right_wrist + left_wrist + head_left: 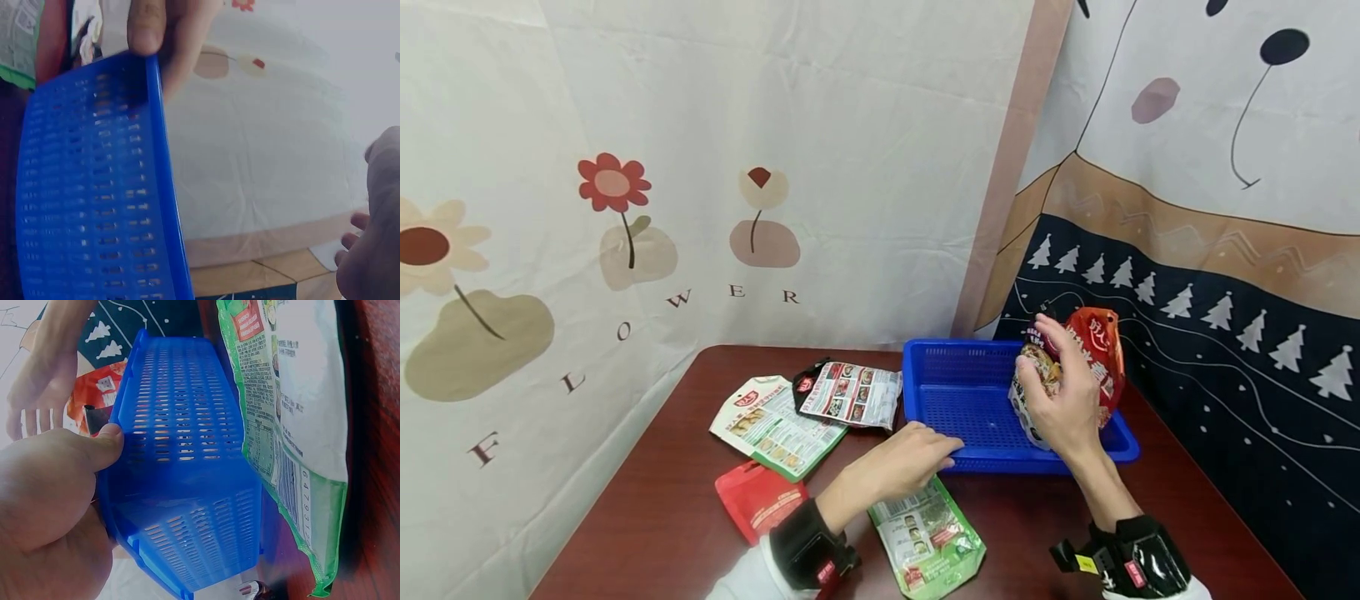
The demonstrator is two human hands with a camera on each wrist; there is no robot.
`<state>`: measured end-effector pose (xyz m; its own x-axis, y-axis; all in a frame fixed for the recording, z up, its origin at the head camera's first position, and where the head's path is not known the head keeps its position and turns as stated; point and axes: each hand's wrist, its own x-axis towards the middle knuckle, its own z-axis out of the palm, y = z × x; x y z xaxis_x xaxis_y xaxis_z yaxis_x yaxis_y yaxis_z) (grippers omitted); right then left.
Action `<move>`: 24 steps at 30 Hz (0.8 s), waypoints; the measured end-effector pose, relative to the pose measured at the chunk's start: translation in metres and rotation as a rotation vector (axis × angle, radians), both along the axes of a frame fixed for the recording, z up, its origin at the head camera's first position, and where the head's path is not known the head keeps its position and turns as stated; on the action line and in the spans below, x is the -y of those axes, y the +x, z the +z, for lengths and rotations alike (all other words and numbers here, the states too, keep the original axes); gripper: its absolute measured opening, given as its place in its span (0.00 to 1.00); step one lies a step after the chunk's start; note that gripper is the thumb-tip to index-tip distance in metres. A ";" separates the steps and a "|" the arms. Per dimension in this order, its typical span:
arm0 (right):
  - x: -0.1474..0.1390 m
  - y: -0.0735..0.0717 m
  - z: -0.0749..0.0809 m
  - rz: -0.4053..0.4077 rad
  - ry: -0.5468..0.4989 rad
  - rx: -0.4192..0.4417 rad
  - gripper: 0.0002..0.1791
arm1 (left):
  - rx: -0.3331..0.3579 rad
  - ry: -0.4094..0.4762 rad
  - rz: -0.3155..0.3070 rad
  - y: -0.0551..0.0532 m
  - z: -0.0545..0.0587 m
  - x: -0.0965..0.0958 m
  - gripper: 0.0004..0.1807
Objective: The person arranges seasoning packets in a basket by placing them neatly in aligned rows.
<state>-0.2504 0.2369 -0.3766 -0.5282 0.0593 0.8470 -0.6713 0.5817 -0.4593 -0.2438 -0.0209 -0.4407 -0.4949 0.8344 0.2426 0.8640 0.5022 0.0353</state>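
Observation:
My left hand (904, 460) holds the near left corner of a blue plastic basket (1000, 462), its thumb (110, 441) on the outer wall and its fingers over the rim. Above the basket's right end is my right hand (1066, 400), raised with fingers extended and nothing gripped. Just behind it stand a red food pouch (1108, 367) and a patterned packet (1026, 408), both upright in the basket and partly hidden by that hand. The basket's left part shows its bare mesh floor. Close below my left hand lies a green and white pouch (928, 537).
Left of the basket, a black and white pouch (853, 396) overlaps a white and green pouch (782, 425) on the dark red table (658, 492). A red pouch (760, 500) lies nearer, partly behind my left wrist. Printed cloths (865, 167) hang behind and to the right.

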 end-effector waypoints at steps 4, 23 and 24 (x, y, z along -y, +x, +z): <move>0.004 0.003 -0.008 0.075 0.107 0.031 0.31 | 0.082 0.003 0.017 0.001 0.002 0.001 0.22; 0.029 0.015 -0.065 0.206 0.647 0.312 0.22 | 0.240 0.367 0.179 -0.004 0.070 0.096 0.25; 0.030 0.016 -0.066 0.201 0.667 0.325 0.22 | 0.233 0.391 0.200 -0.005 0.072 0.101 0.26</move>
<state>-0.2348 0.2069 -0.4429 -0.7034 -0.5332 0.4701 -0.6847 0.6859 -0.2465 -0.2491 -0.1222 -0.3692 -0.7144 0.5861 0.3822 0.6987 0.5681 0.4348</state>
